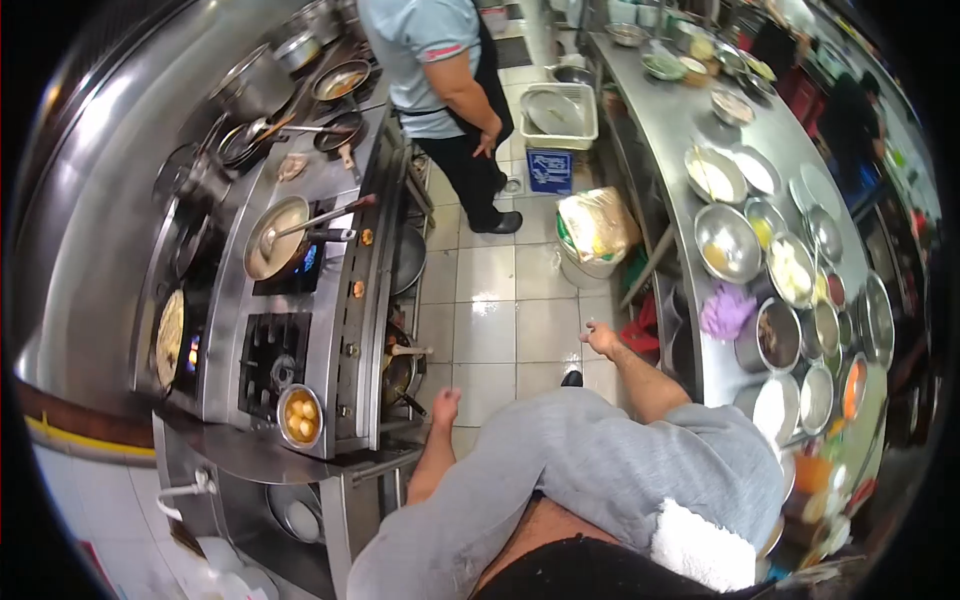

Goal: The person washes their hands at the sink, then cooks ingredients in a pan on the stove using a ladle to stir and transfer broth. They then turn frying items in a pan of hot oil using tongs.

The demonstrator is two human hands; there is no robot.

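My left hand [446, 406] is held low over the floor tiles, beside the front of the stove; its fingers look curled, too small to make out whether anything is in them. On the other side, my right hand [600, 340] reaches out over the floor with its fingers apart and nothing in them. Nearest to my left hand are pans on the shelf under the stove. A metal bowl [301, 417] with pale round pieces in yellow liquid sits at the stove's near corner. Farther up, a pan [277, 238] with a ladle rests on a burner.
A co-worker [440, 100] in a light blue shirt stands ahead by the stove. A covered bucket [592, 230] and a blue box [549, 172] are on the floor. Along the right runs a steel counter [650, 95] with many bowls, one beside a purple cloth [728, 311].
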